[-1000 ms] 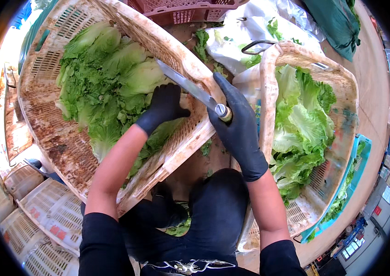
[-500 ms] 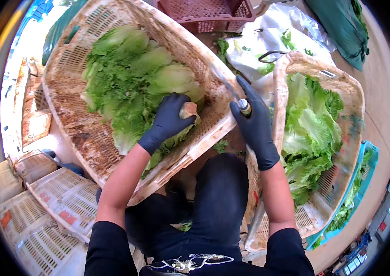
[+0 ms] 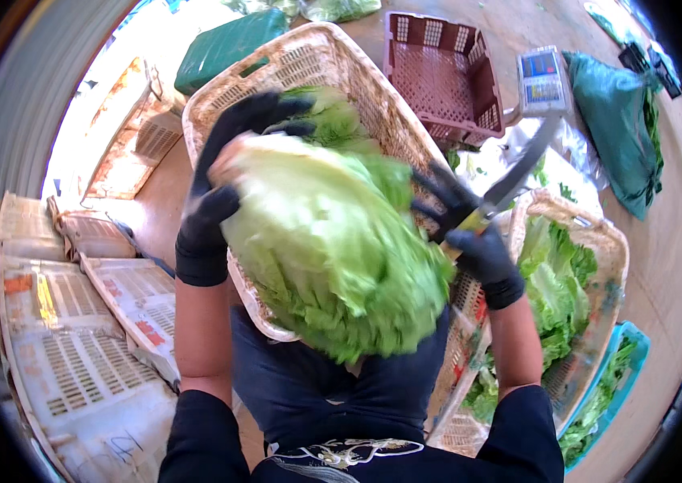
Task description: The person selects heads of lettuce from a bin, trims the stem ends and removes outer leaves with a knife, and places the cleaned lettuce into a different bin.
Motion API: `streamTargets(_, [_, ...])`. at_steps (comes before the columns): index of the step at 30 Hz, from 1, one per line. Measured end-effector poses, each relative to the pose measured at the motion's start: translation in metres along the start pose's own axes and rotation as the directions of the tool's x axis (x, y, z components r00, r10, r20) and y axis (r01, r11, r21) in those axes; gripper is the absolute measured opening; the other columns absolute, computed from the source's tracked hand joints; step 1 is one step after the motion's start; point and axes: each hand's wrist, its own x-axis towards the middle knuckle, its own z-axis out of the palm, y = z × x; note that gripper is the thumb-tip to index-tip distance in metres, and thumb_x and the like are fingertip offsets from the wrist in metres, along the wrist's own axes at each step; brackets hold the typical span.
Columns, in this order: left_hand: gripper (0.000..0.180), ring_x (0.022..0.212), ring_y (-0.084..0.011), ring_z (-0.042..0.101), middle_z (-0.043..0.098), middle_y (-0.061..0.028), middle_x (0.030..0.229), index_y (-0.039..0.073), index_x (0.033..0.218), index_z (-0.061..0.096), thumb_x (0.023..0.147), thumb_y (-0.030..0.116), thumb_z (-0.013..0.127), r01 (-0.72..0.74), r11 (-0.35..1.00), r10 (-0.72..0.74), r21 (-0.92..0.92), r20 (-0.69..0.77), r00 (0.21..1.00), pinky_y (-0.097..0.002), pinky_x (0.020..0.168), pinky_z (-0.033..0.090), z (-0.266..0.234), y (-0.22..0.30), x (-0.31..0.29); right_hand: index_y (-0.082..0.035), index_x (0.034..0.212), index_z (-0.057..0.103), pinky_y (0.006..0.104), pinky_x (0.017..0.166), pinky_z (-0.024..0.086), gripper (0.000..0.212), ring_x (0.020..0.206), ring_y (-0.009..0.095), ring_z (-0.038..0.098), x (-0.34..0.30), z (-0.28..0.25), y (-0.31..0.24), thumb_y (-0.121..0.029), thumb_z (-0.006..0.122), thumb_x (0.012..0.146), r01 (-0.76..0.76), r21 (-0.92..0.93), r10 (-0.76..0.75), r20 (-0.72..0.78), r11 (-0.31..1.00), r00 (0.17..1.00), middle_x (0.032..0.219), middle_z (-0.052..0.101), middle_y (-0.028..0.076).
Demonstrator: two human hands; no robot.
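Observation:
A large head of lettuce (image 3: 333,241), its pale stem end at the left and leaves trailing right, is held up over my lap and the near end of a stained white basket (image 3: 405,101). My left hand (image 3: 206,225), in a black glove, grips it around the stem end. In my black-gloved right hand (image 3: 486,262) is a knife (image 3: 522,169), its yellowish handle held low in the grip and its blade pointing up to the far right. That hand's outstretched fingers lie beside the leaves. More lettuce (image 3: 321,113) shows in the basket behind, partly hidden.
At my right stands a second white basket (image 3: 618,274) of lettuce, with a turquoise crate (image 3: 638,342) of greens beyond it. A maroon crate (image 3: 445,80), a scale (image 3: 542,80) and a green sack (image 3: 614,121) sit far off. Stacked white crates (image 3: 75,378) fill the left.
My left hand has lifted the lettuce out of the basket toward me and left. My right hand has brought the knife nearer the leaves, and the view has shifted.

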Motion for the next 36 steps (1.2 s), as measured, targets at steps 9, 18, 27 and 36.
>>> streamTargets(9, [0.069, 0.104, -0.0257, 0.049, 0.047, -0.0172, 0.117, 0.0, 0.126, 0.034, 0.07, 0.03, 0.062, 0.538, 0.598, -0.678, -0.594, -0.018, 0.735, -0.0349, 0.09, 0.04, -0.009, -0.022, -0.186, -0.002, 0.132, 0.025, 0.0314, 0.099, 0.026, 0.064, 0.124, 0.019, 0.026, -0.105, 0.121, 0.107, -0.009, 0.059, 0.078, -0.321, -0.071, 0.317, -0.052, 0.945, 0.947, 0.137, 0.024, 0.01])
streamTargets(18, [0.086, 0.115, -0.0241, 0.04, 0.041, -0.0153, 0.124, -0.002, 0.127, 0.03, 0.055, 0.025, 0.069, 0.594, 0.497, -0.511, -0.633, 0.34, 0.789, -0.0355, 0.098, 0.029, 0.007, -0.039, -0.263, -0.01, 0.094, 0.056, 0.0335, 0.054, 0.045, 0.041, 0.063, 0.027, 0.058, -0.114, 0.124, 0.013, -0.02, 0.073, 0.058, -0.063, -0.932, 0.481, 0.125, 0.356, 0.868, 0.075, 0.058, 0.009])
streamTargets(27, [0.09, 0.121, -0.0231, 0.033, 0.033, -0.0149, 0.131, -0.002, 0.13, 0.025, 0.058, 0.028, 0.072, 0.934, 0.185, -0.575, -0.306, 0.737, 0.355, -0.0346, 0.1, 0.023, 0.11, -0.055, -0.172, -0.009, 0.089, 0.056, 0.0341, 0.05, 0.044, 0.034, 0.061, 0.026, 0.057, -0.22, 0.091, -0.047, -0.021, 0.066, 0.059, -0.219, -0.928, 0.316, -0.12, 0.301, 0.941, 0.073, 0.055, 0.008])
streamTargets(36, [0.088, 0.121, -0.0214, 0.029, 0.03, -0.0138, 0.132, -0.001, 0.13, 0.025, 0.064, 0.036, 0.07, 0.896, 0.405, -0.447, 0.18, 0.894, 0.023, -0.0343, 0.1, 0.022, 0.255, -0.091, -0.111, -0.011, 0.08, 0.054, 0.0338, 0.047, 0.042, 0.032, 0.057, 0.024, 0.056, -0.353, 0.053, -0.09, -0.025, 0.07, 0.057, -0.305, -0.877, 0.151, -0.268, 0.372, 0.952, 0.07, 0.055, 0.005])
